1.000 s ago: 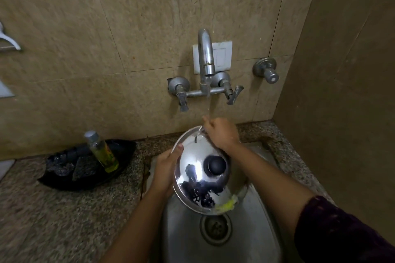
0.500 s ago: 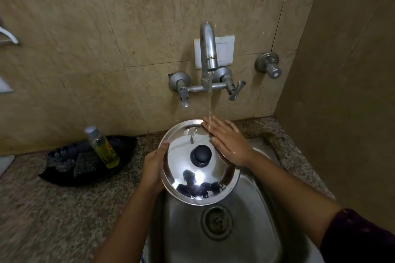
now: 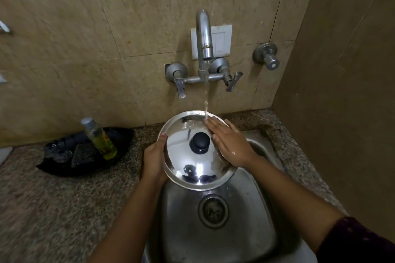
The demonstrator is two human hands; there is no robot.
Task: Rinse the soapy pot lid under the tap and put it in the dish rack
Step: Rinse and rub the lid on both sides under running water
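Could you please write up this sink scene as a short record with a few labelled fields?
tap: running, stream landing on the lid's far edge
lid: steel, black knob facing up, held over the sink
left hand: grips the lid's left rim
right hand: laid flat on the lid's right side, fingertips at the stream
tray: black, on the counter at left, holding a bottle of yellow liquid
dish rack: not in view

Home kitchen, steel sink, wall tap, granite counter, beige tiled wall
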